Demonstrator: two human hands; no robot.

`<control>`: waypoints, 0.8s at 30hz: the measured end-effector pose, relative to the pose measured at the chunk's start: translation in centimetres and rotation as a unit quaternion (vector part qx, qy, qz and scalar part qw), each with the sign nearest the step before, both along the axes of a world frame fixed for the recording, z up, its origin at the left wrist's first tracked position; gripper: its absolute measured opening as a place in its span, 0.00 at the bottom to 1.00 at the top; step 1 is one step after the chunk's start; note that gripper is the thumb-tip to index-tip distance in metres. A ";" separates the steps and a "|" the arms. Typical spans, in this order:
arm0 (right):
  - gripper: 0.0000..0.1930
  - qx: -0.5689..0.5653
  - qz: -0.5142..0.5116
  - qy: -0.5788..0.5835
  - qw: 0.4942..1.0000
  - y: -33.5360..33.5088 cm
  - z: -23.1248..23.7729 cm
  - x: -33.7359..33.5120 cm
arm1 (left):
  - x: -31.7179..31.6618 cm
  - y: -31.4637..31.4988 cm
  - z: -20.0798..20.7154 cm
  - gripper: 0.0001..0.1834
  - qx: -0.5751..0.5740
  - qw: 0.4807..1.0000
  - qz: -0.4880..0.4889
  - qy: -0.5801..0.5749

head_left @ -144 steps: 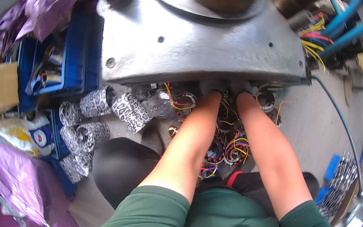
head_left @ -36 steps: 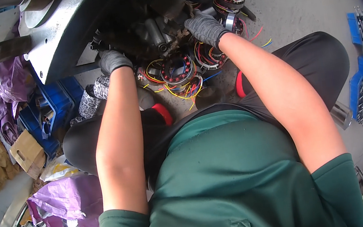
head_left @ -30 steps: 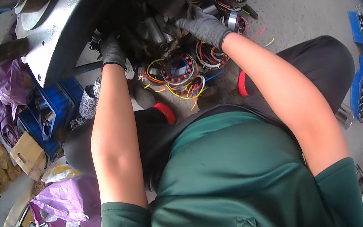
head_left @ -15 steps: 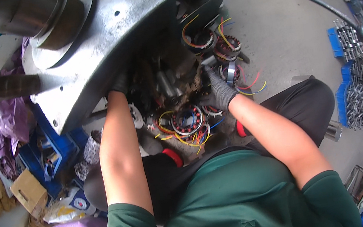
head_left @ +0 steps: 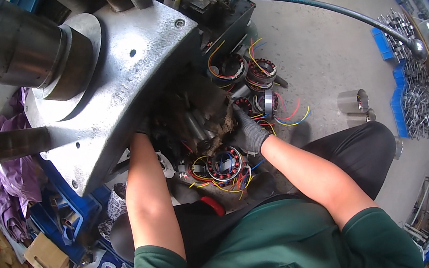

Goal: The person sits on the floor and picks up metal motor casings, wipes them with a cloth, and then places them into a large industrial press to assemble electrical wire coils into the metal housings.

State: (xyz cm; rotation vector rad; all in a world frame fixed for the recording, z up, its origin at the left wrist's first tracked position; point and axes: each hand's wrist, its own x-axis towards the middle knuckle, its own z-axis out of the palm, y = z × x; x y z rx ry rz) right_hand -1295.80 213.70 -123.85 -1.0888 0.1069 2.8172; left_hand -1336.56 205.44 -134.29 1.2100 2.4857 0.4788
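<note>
Currently, near stator [head_left: 215, 169]: lying on the floor [head_left: 316, 76], wires trailing loose.
Right hand [head_left: 252, 130]: resting just beside the grimy block [head_left: 214, 99]; whether it is gripping, cannot tell.
Left hand [head_left: 141, 126]: sitting mostly hidden under the plate [head_left: 119, 80], its grip not showing.
Far stators [head_left: 262, 79]: standing clustered, leads hanging free; done and left, not showing.

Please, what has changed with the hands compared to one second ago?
The left hand, plainly seen then, is now almost hidden under the metal plate, at least partly because the view shifted. The right hand stays near the wire-wound rings, which remain on the floor.
</note>
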 end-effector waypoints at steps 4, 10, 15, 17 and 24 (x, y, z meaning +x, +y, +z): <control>0.43 0.090 -0.001 0.063 0.994 -1.0 0.4 -0.6 | -0.8 -1.5 0.5 0.30 -0.009 1.000 0.013 -0.002; 0.51 -0.039 -0.020 -0.007 0.999 -0.8 0.0 -0.8 | -0.5 -1.6 1.0 0.30 -0.010 1.000 0.017 -0.008; 0.53 -0.003 -0.004 -0.024 1.000 -1.1 3.1 -1.7 | -0.9 -3.4 1.2 0.30 -0.018 0.999 0.027 -0.007; 0.51 -0.004 -0.014 -0.016 1.000 -0.4 1.5 -1.0 | -0.1 -2.4 1.1 0.31 -0.011 1.000 0.019 -0.010; 0.48 -0.051 -0.042 0.002 0.998 -1.4 0.9 -1.5 | -0.4 -4.3 0.9 0.31 -0.009 0.999 0.031 -0.006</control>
